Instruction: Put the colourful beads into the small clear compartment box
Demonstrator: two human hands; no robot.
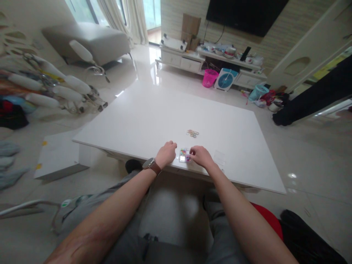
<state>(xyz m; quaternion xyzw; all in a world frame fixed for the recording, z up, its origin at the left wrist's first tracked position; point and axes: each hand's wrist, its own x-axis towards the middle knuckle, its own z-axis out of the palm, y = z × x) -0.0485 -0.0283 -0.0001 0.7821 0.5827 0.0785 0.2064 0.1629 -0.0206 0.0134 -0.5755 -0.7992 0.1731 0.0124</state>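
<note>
A small clear compartment box (pixel 182 158) with colourful bits inside lies near the front edge of the white table (pixel 165 113). Just left of it rests my left hand (pixel 167 153), fingers curled together; whether it holds anything is too small to tell. My right hand (pixel 200 156) is at the box's right side, its fingertips pinched over a compartment, and what they hold is hidden. Beyond the box lies a small pile of rings (pixel 192 133). A flat transparent piece (pixel 220 157) is to the right of my right hand.
A white box (pixel 59 154) stands on the floor left of the table. Across the room are a low cabinet (pixel 189 64), a pink basket (pixel 210 77) and a blue fan (pixel 226 79). A person's dark trouser leg (pixel 310 95) shows at the right.
</note>
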